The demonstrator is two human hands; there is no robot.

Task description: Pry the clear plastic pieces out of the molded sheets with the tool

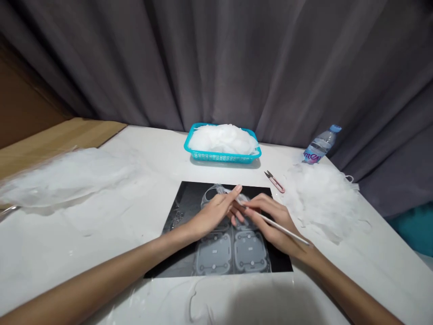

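Observation:
Above a black mat (172,243) printed with grey panels, both hands meet. My left hand (216,208), thumb on top, is closed on a sheer whitish piece (219,188); a loop of it hangs out at the left, and its exact kind I cannot make out. My right hand (274,219) grips a thin white stick (284,230) like a pen. The stick's front end points at the sheer piece near my left fingers, where fingers partly hide it.
Behind the mat is a blue basket (223,158) heaped with white fluffy stuffing (223,137). To the right lie pink-handled thread snips (275,181), a pile of sheer white pieces (324,198) and a water bottle (320,146). More sheer white material (67,176) lies left, near cardboard (67,137).

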